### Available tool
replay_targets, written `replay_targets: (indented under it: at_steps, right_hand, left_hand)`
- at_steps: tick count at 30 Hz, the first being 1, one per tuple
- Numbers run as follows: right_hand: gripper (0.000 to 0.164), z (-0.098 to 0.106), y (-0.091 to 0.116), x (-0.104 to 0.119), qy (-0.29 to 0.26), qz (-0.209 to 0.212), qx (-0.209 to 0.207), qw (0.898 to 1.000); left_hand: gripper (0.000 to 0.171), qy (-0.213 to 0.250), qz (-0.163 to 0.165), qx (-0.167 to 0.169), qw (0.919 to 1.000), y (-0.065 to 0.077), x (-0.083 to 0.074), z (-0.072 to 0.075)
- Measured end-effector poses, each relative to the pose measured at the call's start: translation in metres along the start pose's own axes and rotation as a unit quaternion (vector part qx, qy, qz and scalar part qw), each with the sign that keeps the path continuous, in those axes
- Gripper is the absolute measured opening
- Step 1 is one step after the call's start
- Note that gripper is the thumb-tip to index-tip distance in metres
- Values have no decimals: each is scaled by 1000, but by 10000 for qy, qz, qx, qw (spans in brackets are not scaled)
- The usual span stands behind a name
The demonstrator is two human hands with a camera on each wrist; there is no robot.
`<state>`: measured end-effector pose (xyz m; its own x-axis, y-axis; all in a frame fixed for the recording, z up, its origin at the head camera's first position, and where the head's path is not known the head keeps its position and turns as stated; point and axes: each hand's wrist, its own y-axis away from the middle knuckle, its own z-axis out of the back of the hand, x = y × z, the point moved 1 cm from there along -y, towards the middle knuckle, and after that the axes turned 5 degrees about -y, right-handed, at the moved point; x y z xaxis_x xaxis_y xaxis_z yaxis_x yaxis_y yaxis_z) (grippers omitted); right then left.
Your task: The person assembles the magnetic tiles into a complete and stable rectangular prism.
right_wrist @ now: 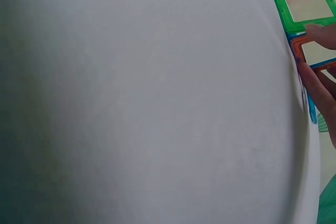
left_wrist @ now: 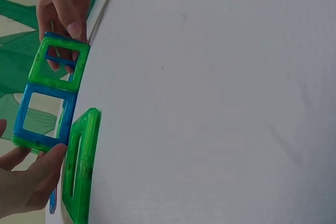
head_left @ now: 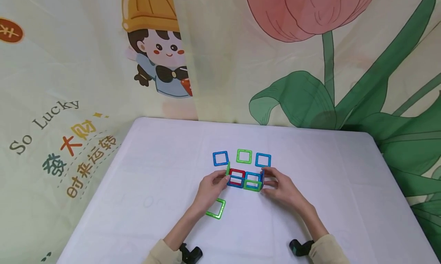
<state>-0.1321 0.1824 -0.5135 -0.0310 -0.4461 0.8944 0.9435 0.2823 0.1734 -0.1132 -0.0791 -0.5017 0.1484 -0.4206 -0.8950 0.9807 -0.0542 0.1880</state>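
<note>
Several square magnetic tiles stand joined in a small walled row. Its front has a blue tile (left_wrist: 42,138) beside a green tile (head_left: 252,189); a red tile (head_left: 237,170) shows behind. My left hand (head_left: 211,189) pinches the left end, where a green tile (head_left: 227,168) stands upright. Opposite it, my right hand (head_left: 284,187) holds the right end between thumb and fingers. There, the right wrist view shows the thumb and a finger on an orange-red tile (right_wrist: 297,51), next to the green front tile. Part of the inside is hidden.
Behind the row lie a loose blue tile (head_left: 220,153), a green tile (head_left: 244,150) and another blue tile (head_left: 263,154). Another loose green tile (head_left: 222,209) lies by my left wrist, partly covered. The white table (head_left: 310,156) ends at a printed cloth backdrop (head_left: 220,64).
</note>
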Motion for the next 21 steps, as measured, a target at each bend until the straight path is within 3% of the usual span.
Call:
replay_targets:
  at_steps: [6, 13, 21]
  right_hand:
    - [66, 2, 7, -1, 63, -10, 135, 9999]
    - [49, 0, 17, -1, 236, 607, 552, 9963]
    - [39, -11, 27, 3, 234, 1047, 992, 9893]
  left_hand:
    - [37, 126, -61, -277, 9995, -6, -5, 1]
    - [34, 476, -47, -410, 9980, -16, -6, 1]
    - [33, 374, 162, -659, 9970, -26, -11, -3]
